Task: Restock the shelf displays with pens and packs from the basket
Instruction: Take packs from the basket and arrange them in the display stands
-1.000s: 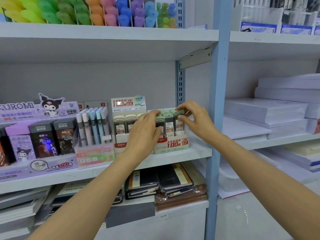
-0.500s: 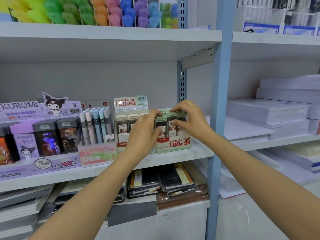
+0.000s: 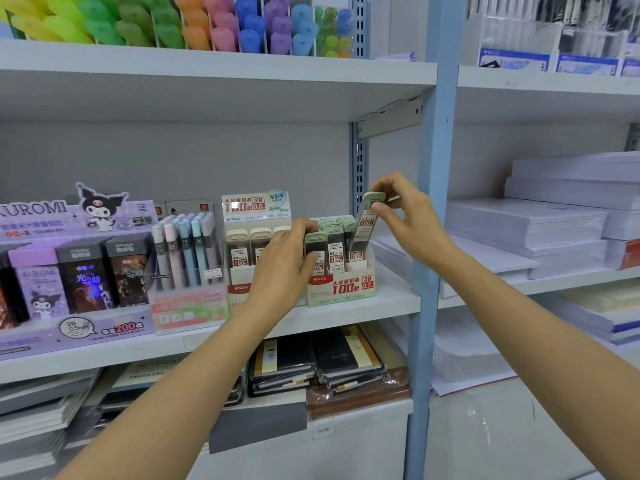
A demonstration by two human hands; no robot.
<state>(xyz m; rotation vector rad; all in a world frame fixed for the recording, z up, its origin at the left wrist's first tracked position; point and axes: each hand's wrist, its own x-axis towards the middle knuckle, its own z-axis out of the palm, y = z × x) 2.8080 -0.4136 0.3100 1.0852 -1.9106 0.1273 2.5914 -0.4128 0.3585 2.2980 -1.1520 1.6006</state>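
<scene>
**Middle shelf, right end.** The right hand (image 3: pixel 408 223) pinches a green-capped case (image 3: pixel 366 220) near its top, between thumb and fingertips. The case is tilted, with its cap leaning toward the blue post (image 3: pixel 434 202). Its lower end sits in the right-hand column of the green box (image 3: pixel 341 287), and its cap stands above the other cases (image 3: pixel 334 244).

The left hand (image 3: pixel 287 261) curls over the left-hand column of cases, with its fingers on the caps and its thumb against the front label. The two hands are apart, one at each side of the box.

The green box sits on the shelf (image 3: pixel 391 306), just beside the post. To its left is a beige box (image 3: pixel 242 251) of similar cases, partly hidden by the left hand. Further left are a clear stand of pastel tubes (image 3: pixel 187 251) and a Kuromi display (image 3: pixel 69 271). Highlighters (image 3: pixel 173 26) fill the shelf above, and wrapped notebooks (image 3: pixel 322 362) lie on the shelf below. Paper stacks (image 3: pixel 526 223) occupy the bay to the right of the post.
</scene>
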